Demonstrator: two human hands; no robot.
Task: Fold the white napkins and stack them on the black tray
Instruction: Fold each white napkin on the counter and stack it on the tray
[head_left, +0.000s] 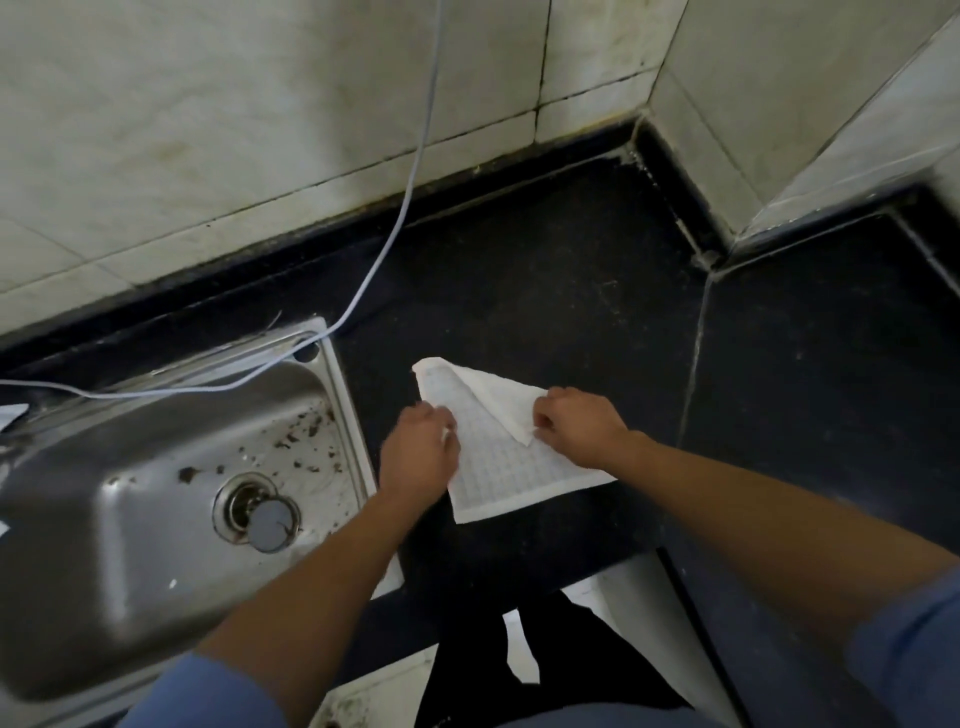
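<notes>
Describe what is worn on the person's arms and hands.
Both arms carry blue fabric sleeves. The left sleeve and the right sleeve end high on the arm, leaving the forearms bare. The left hand and the right hand are bare too: no gloves, and no watch, bracelet or ring shows.

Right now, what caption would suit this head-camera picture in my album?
Left hand and right hand pinch a white napkin, one corner folded over, on the black counter beside a steel sink.
</notes>
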